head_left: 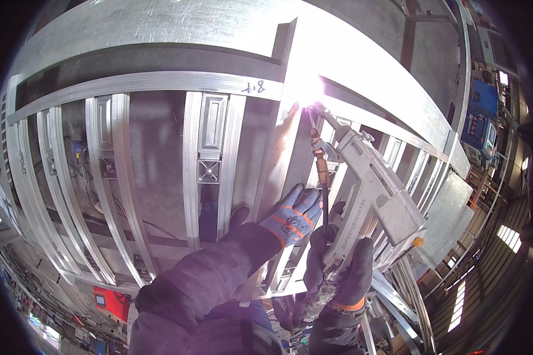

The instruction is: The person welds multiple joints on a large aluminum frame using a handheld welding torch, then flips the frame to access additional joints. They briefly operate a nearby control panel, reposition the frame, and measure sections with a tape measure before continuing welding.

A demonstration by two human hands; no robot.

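Note:
My right hand (356,273), in a black glove, is wrapped round the handle of a grey welding gun (370,177). A brass wire-feed nozzle (320,163) with a black hose runs along the gun's left side. The gun's tip meets a silvery metal frame (219,81) at a joint, where a blinding white-violet glare hides the seam. My left hand (290,219), in a blue-grey glove with orange stripes, lies with outstretched fingers against a flat upright bar (283,145) of the frame, below and left of the glare.
Ribbed slats (192,160) with decorative panels (214,121) run through the frame on the left. A red box (111,303) stands at the lower left, a blue machine (479,118) at the far right. Loose metal profiles (400,302) lie right of my right hand. Cables (154,226) show between the slats.

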